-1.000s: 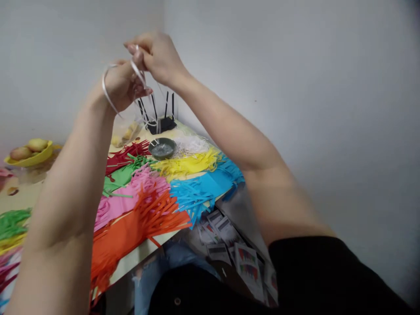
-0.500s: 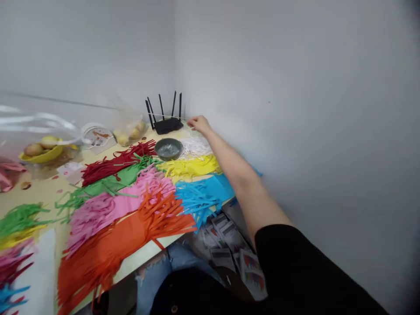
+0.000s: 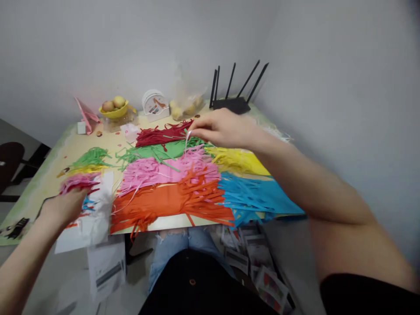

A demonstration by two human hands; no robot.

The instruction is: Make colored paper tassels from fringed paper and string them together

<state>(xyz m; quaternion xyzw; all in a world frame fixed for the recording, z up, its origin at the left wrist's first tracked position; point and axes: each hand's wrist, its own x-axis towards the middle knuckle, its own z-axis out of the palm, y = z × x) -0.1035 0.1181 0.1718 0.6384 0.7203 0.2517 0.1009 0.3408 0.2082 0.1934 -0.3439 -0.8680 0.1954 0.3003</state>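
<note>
My right hand (image 3: 223, 128) hovers over the middle of the table and pinches a thin white paper strip (image 3: 186, 144) that hangs down over the pink shredded paper (image 3: 157, 170). My left hand (image 3: 62, 208) is low at the table's near left edge, blurred, against a white sheet (image 3: 95, 218); its fingers look curled, and I cannot make out a grip. Fringed paper lies in rows: red (image 3: 160, 134), green (image 3: 157, 151), yellow (image 3: 239, 159), orange (image 3: 164, 203) and blue (image 3: 259, 197).
At the back stand a black router (image 3: 234, 103) with antennas, a clear bag of fruit (image 3: 185, 107), a round white box (image 3: 154, 104) and a yellow bowl of fruit (image 3: 114, 111). Small green and pink paper heaps (image 3: 88, 157) lie at left. Printed packets (image 3: 262, 280) lie on the floor below.
The view swung left. My right hand came back from the table's far corner by the router to the middle, now pinching a white strip. My left hand dropped to the near left edge.
</note>
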